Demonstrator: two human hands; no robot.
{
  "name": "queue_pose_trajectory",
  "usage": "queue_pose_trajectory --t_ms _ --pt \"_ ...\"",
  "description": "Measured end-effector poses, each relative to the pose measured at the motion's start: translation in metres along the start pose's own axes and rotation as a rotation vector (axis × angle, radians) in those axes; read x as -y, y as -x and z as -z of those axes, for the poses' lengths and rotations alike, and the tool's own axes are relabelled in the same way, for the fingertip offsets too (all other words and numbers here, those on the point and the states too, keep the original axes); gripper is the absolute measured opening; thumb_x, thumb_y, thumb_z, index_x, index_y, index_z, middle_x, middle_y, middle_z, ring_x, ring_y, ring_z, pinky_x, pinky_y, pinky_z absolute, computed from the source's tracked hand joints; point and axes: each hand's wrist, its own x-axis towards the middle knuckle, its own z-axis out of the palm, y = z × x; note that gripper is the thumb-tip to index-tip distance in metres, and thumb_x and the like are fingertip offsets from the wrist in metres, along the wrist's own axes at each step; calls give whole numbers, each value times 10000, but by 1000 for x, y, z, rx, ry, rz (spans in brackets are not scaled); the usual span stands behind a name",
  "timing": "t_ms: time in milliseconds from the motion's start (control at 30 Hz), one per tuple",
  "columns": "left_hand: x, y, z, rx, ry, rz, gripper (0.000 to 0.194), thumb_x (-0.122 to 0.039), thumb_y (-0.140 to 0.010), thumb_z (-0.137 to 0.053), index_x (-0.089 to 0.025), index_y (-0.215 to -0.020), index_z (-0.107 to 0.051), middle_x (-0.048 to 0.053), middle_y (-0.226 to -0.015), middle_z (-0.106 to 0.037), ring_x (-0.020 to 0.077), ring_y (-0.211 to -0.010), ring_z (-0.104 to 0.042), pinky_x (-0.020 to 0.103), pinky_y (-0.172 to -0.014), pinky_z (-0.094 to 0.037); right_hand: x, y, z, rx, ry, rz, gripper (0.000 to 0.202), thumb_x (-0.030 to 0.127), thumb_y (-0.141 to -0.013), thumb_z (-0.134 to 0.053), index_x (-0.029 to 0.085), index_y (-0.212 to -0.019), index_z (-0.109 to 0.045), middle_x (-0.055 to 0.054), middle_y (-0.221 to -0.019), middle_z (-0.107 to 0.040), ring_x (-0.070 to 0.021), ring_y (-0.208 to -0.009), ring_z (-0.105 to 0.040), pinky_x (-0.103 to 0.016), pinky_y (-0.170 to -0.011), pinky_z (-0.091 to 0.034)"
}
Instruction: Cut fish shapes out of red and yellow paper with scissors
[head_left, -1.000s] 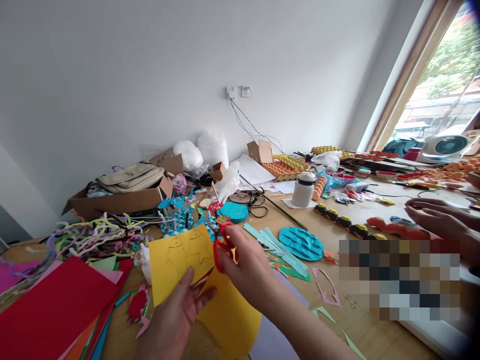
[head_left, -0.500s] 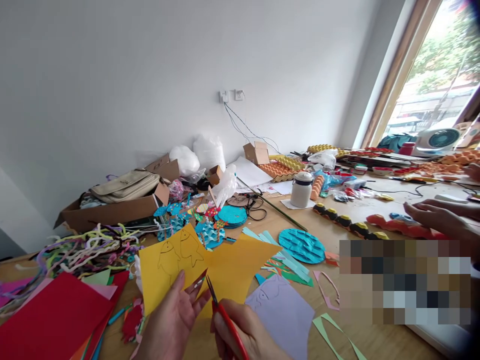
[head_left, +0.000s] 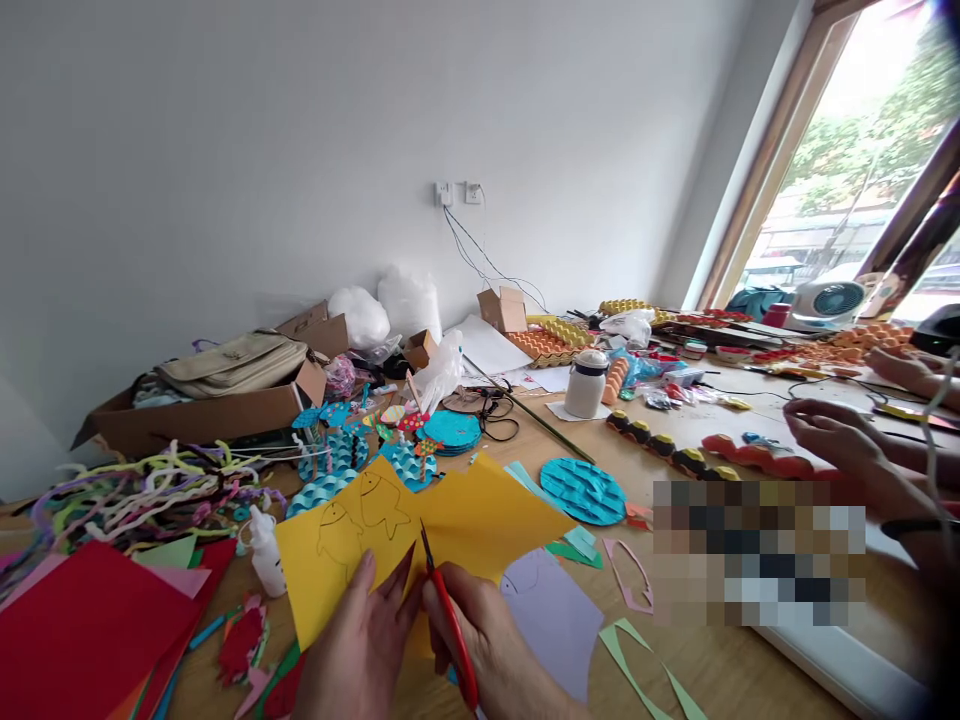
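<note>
Red-handled scissors lie in the right hand, its fingers curled around the handles, their long axis steep and tips pointing away, slightly left. Beside the blades, the left hand pinches yellow paper, thumb on top, the drawn fish facing away from the person

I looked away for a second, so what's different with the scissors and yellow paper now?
The right hand has brought the scissors down toward the person. The right part of the yellow paper, curled downward before, now spreads rightward. The left hand still holds the paper; the right still grips the scissors.
</note>
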Motion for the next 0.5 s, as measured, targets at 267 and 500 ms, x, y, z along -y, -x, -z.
queue_pose_trajectory --t_ms 267,500 --pt "10 7 -6 -15 -92 -45 399 -229 -914 -405 16 -1195 -548 229 -1055 -708 315 -1131 -579 503 -1067 -333 -12 -7 -4 -97 5 -5 560 727 -773 -364 195 -600 -391 42 -466 -406 -80 -379 -406 -184 -356 -330" --pt "22 -5 9 47 -29 20 463 -219 -877 -491 -30 -1299 -479 207 -1171 -659 302 -1267 -431 480 -1115 -241 -9 -6 -3 -85 -46 -66 624 805 -698 -365 189 -606 -415 49 -429 -412 -76 -360 -393 -184 -345 -312"
